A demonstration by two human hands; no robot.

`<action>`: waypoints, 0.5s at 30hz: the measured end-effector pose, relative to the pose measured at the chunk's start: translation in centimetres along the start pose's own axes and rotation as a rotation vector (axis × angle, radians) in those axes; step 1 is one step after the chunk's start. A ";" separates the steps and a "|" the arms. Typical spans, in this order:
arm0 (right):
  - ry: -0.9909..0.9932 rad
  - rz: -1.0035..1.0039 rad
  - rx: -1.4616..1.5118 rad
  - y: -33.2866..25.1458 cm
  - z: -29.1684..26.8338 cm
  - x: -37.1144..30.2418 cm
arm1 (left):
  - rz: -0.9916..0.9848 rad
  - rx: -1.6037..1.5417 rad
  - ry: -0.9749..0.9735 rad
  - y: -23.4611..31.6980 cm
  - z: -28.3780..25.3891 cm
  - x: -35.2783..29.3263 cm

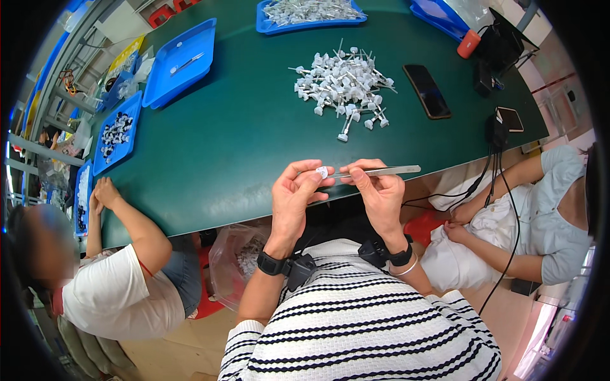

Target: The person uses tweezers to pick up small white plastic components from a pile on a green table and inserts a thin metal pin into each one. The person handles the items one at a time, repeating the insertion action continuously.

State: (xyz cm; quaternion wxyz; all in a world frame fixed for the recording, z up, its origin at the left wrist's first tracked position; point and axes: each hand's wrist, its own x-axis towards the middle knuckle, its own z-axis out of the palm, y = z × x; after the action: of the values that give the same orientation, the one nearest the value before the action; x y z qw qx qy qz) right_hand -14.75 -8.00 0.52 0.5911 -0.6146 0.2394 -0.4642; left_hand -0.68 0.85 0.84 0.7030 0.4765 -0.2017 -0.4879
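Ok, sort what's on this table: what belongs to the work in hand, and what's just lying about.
Seems to belong:
- white piece in the left hand
- tweezers in the right hand
- pile of white, metal-stemmed pieces
- far blue tray of similar pieces

Probably just lying about:
- dark phone
- red cylinder

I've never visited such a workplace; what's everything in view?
Table: one, green, centre
Trays: several, blue, left and far edges
Loose parts: many, white, heaped on table
Phones: two, dark, table's right
Cylinder: one, red, far right
Cables: several, black, right
Bag: one, clear, below table
Shelving: some, grey, far left
Co-workers: two, white and blue tops, either side
Small part: one, white, left hand
Tweezers: one, silver, right hand
Hands: two, bare, near table edge
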 end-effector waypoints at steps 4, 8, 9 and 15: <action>-0.011 -0.002 0.030 -0.3 -0.1 -0.2 | 0.016 0.027 -0.021 0.0 0.2 -0.4; -0.023 0.000 0.051 -0.8 0.1 -0.5 | 0.037 0.042 -0.017 0.1 0.1 -1.0; -0.026 0.002 0.047 -0.9 0.2 -0.6 | 0.043 0.046 -0.010 0.2 0.1 -1.3; -0.004 -0.020 0.028 -1.1 -1.1 -0.4 | 0.033 0.386 0.181 4.4 -4.8 -9.2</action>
State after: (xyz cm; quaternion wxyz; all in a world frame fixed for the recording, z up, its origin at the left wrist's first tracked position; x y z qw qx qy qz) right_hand -16.09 -8.02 1.29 0.5955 -0.6095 0.2258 -0.4721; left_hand 1.00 11.46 4.11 0.6217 0.6409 -0.2352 -0.3839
